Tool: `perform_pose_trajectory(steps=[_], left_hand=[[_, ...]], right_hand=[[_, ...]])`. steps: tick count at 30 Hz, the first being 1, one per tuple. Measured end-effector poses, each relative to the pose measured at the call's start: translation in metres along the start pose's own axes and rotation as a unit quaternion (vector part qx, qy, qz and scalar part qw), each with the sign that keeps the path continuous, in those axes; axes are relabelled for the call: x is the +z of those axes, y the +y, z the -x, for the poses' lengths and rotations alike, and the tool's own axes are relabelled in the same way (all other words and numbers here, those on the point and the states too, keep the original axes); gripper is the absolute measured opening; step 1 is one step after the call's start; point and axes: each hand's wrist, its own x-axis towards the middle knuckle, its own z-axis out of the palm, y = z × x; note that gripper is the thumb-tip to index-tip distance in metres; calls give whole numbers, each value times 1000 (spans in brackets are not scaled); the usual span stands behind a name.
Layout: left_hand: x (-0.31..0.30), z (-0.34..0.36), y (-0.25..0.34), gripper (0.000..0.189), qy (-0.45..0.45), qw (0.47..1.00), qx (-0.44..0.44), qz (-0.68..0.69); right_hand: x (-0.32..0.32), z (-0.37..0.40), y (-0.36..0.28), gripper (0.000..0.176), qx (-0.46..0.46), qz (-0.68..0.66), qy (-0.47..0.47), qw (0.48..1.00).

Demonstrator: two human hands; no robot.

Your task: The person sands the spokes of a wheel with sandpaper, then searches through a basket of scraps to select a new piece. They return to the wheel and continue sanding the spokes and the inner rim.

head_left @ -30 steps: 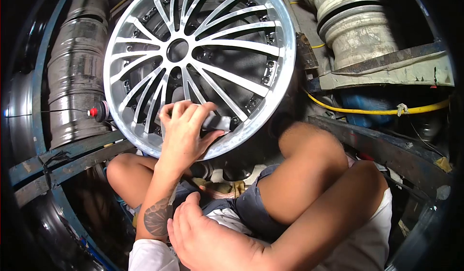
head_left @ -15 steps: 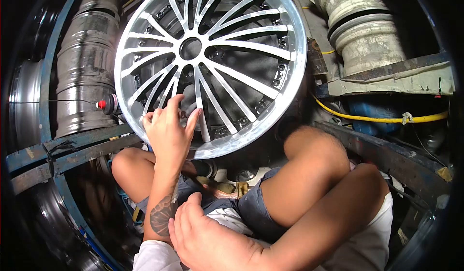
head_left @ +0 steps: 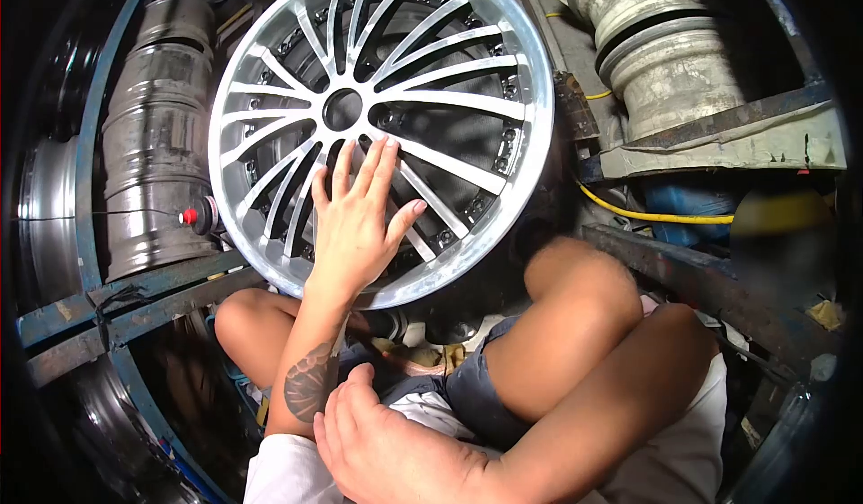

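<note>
A large silver-and-black multi-spoke wheel rim [head_left: 431, 254] stands tilted in front of me, its polished spokes facing up. My left hand [head_left: 358, 225] lies over the lower spokes just below the centre hole, fingers stretched and spread, with nothing held; the fingertips seem to touch the spokes. Its forearm bears a dark tattoo. My right hand [head_left: 387, 441] rests across my body against the left arm near the elbow, fingers loosely bent and no object visible in it. The left fingers cover part of the rim's hub area.
Stacked metal wheel barrels [head_left: 162, 135] stand at left, and worn barrels [head_left: 670, 81] at right. A blue metal frame [head_left: 90, 153] runs along the left. By my right knee passes a yellow hose [head_left: 647, 216]. A blurred dark rounded shape [head_left: 782, 252] appears at far right.
My left hand has moved up and right across the spokes, its curled fingers now extended. The view has shifted slightly. A blurred dark shape has appeared at right. My right hand stays put.
</note>
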Motion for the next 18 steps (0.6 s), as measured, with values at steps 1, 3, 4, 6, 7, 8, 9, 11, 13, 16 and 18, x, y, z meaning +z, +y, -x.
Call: perform_pose_trajectory(steps=[1,3,4,6,7,8,9,11,13,16,18], left_hand=[[0,2,0,77,0,1000,1,5],[2,9,-1,79,-1,1000,-2,13],[2,12,-1,81,-1,1000,-7,18],[1,14,-1,78,-4,1000,-11,21],[-1,14,0,76,-3,1000,-13,22],[-1,15,0,74,-4,1000,-16,21],[0,13,-1,73,4,1000,-14,23],[-3,11,0,73,6,1000,-17,19],[-1,12,2,74,8,1000,-22,12],[4,12,7,76,13,999,-30,2],[7,8,9,78,22,999,-32,0]], right_hand=[[10,2,-14,20,114,-90,54,988],[14,3,-29,20,312,-236,128,911],[10,1,-31,22,393,-293,160,857],[-5,-6,-31,26,489,-317,158,797],[-11,-13,-31,27,526,-310,156,776],[-11,-26,-35,27,546,-264,153,781],[-18,-41,-28,27,567,-251,94,779],[-26,-68,-16,26,551,-208,-31,807],[-10,-75,-15,25,426,-188,-102,879],[22,-75,-27,23,269,-190,-153,932],[30,-75,-35,22,216,-198,-175,940]])
